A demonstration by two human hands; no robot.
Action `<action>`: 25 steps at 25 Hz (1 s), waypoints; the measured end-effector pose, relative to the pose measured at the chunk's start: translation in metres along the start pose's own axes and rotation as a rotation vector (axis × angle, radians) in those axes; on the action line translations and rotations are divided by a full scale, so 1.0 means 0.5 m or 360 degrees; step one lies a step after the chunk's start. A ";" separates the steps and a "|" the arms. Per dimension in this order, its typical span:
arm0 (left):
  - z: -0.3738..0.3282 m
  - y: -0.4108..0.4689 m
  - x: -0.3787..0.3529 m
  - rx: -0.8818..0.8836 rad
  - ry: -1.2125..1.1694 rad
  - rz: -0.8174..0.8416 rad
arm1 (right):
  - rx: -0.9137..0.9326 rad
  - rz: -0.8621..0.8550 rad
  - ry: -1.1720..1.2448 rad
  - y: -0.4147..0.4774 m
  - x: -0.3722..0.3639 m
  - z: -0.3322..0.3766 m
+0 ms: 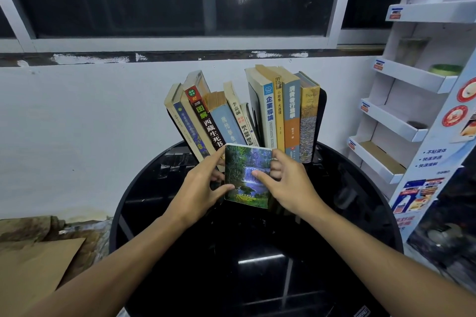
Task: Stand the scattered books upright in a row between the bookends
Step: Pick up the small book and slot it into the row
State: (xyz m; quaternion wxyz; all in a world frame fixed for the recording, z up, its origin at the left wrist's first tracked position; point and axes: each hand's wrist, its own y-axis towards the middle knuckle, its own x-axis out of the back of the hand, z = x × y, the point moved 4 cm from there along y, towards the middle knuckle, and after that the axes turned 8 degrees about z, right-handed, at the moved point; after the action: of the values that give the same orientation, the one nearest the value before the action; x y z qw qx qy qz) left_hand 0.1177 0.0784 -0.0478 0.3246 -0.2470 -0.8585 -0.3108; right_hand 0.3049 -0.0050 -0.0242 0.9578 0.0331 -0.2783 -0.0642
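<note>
A small book with a green forest-and-waterfall cover is held upright above the round black table, just in front of the row. My left hand grips its left edge and my right hand grips its right edge, thumb on the cover. Behind it, several books stand on the table: a left group leans to the left, a right group stands nearly upright. A black bookend shows at the right end of the row. A dark upright plate sits in the gap between the two groups.
A white wall and dark window lie behind the table. A white cardboard display shelf stands at the right, close to the table's rim. Brown cardboard lies at the lower left.
</note>
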 end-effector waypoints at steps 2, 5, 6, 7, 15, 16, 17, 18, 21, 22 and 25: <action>-0.005 0.008 0.009 -0.0053 0.0042 -0.0047 | 0.0020 -0.0050 -0.0089 -0.004 0.005 0.013; -0.022 0.034 0.039 -0.0112 0.0224 -0.0183 | 0.0084 -0.0203 -0.0258 -0.011 0.014 0.035; -0.030 0.046 0.051 -0.0130 0.0282 -0.0230 | 0.0118 -0.0267 -0.0329 -0.011 0.018 0.043; -0.040 0.060 0.062 -0.0145 0.0335 -0.0267 | 0.0167 -0.0330 -0.0392 -0.009 0.021 0.049; -0.094 0.177 0.106 -0.0244 0.0666 -0.0290 | 0.0417 -0.0483 -0.0680 0.016 0.037 0.077; -0.095 0.189 0.105 -0.0218 0.0687 -0.0258 | 0.0422 -0.0492 -0.0704 0.019 0.038 0.078; -0.093 0.200 0.102 -0.0180 0.0709 -0.0221 | 0.0431 -0.0502 -0.0723 0.021 0.039 0.078; -0.091 0.209 0.099 -0.0136 0.0735 -0.0181 | 0.0443 -0.0516 -0.0736 0.022 0.040 0.078; -0.087 0.222 0.094 -0.0039 0.0793 -0.0107 | 0.0477 -0.0560 -0.0768 0.025 0.046 0.085; -0.088 0.223 0.095 -0.0038 0.0798 -0.0125 | 0.0484 -0.0572 -0.0784 0.027 0.048 0.087; -0.097 0.221 0.100 -0.0034 0.0808 -0.0203 | 0.0485 -0.0605 -0.0827 0.036 0.058 0.093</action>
State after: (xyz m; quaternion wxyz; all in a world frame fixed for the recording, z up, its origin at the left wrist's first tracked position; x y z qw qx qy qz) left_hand 0.1729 0.1318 0.0579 0.5069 -0.1098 -0.7600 -0.3917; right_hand 0.3060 0.0075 0.0320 0.8100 0.2093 -0.5079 -0.2054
